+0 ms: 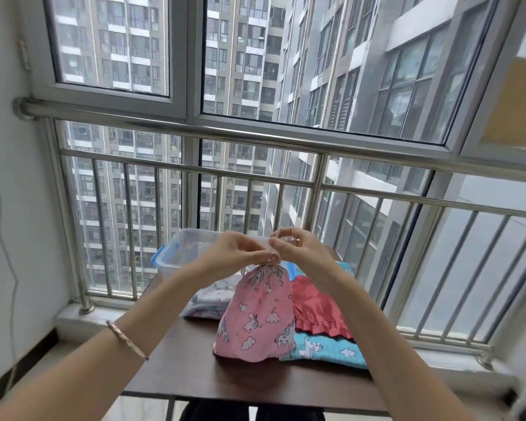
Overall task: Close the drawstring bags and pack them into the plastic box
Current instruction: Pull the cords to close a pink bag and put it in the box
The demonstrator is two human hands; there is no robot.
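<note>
A pink unicorn-print drawstring bag (257,317) stands upright on the dark wooden table (192,369), its mouth gathered tight at the top. My left hand (236,250) pinches the gathered neck and cord from the left. My right hand (295,246) pinches the cord just above the neck from the right. A clear plastic box (179,253) with blue latches stands open at the table's far left, behind my hands. A red satin bag (316,311) lies on a teal unicorn bag (325,349) to the right. A white printed bag (210,300) lies to the left.
The small table stands against a steel balcony railing (255,174) and large windows. A white wall with a hanging cable (11,268) is on the left. Bare tabletop shows in front of the pink bag.
</note>
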